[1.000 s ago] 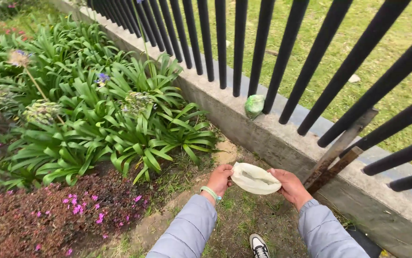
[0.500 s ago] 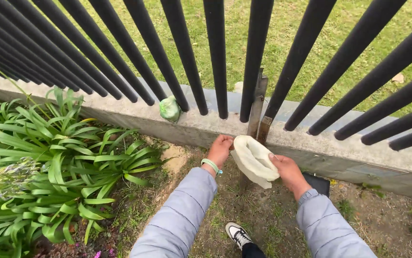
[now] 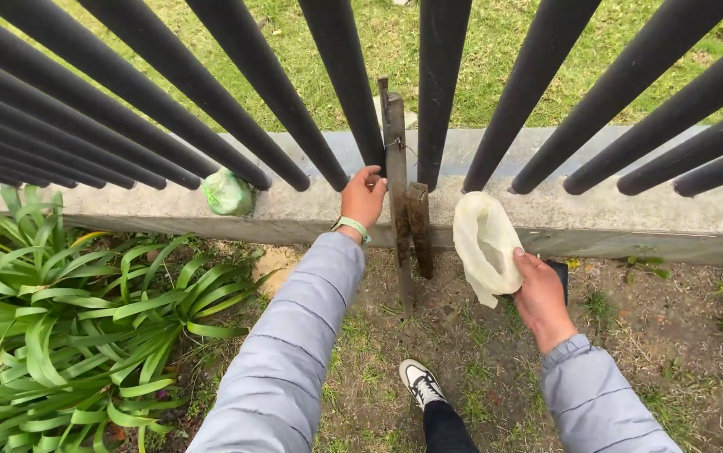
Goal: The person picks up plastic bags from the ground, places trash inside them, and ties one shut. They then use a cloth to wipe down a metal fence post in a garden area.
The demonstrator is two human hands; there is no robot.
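My left hand (image 3: pixel 364 196) reaches forward to the concrete ledge (image 3: pixel 546 210) and touches the rusty wooden stake (image 3: pixel 397 168) that stands against the fence; whether its fingers close on the stake is unclear. A green band sits on that wrist. My right hand (image 3: pixel 539 294) holds a cream-white plastic bag (image 3: pixel 484 243) by its lower edge, mouth open, to the right of the stake. A second, shorter rusty stake (image 3: pixel 419 226) leans beside the first one.
Thick black fence bars (image 3: pixel 441 84) rise from the ledge with lawn behind them. A knotted green bag (image 3: pixel 229 192) lies on the ledge at left. Long-leaved green plants (image 3: pixel 67 319) fill the left; bare soil and sparse grass lie below, with my shoe (image 3: pixel 421 384) on it.
My view swung right to face the fence. My left hand let go of the white bag and moved up to the stake; my right hand alone holds the bag now.
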